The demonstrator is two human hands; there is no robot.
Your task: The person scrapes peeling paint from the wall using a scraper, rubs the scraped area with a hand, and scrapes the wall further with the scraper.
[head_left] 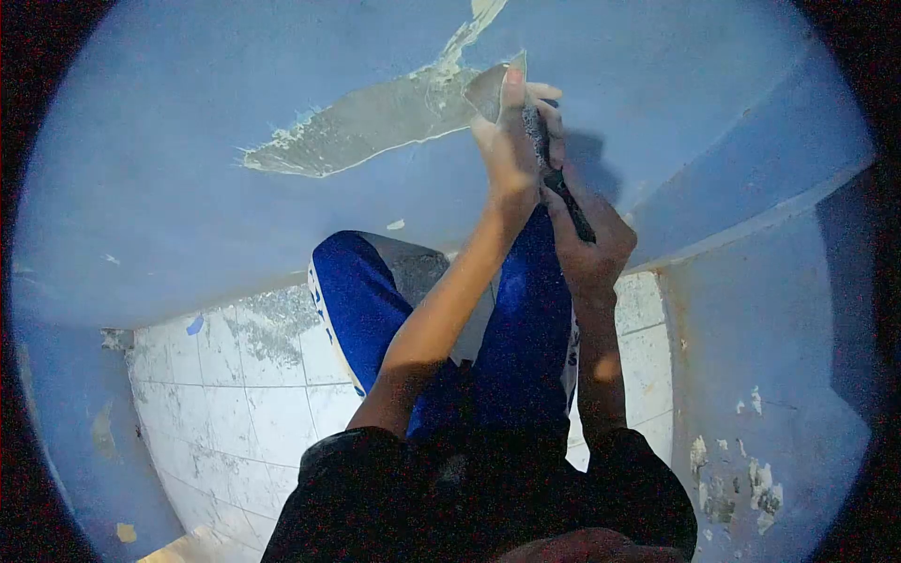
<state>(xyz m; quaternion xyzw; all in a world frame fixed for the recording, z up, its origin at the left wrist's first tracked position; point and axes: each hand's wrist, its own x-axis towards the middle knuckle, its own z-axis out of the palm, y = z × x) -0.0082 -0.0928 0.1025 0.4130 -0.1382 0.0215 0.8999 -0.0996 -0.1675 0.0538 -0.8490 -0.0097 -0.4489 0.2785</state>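
Note:
A scraper with a dark handle [574, 214] and a flat blade [485, 91] lies against the blue wall [282, 56]. My right hand [594, 246] is wrapped round the handle. Higher up, my left hand [514, 141] presses on the blade with its thumb, fingers curled at the blade's far side. To the left of the blade stretches a bare grey patch [375, 122] with ragged, peeling paint edges. A narrow pale strip of bare wall runs up from this patch to the top.
Below are my knees in blue trousers [361, 281] and a white tiled floor [225, 394] with grey dust and a blue paint flake [195, 325]. Another blue wall [751, 328] with chipped spots stands at the right.

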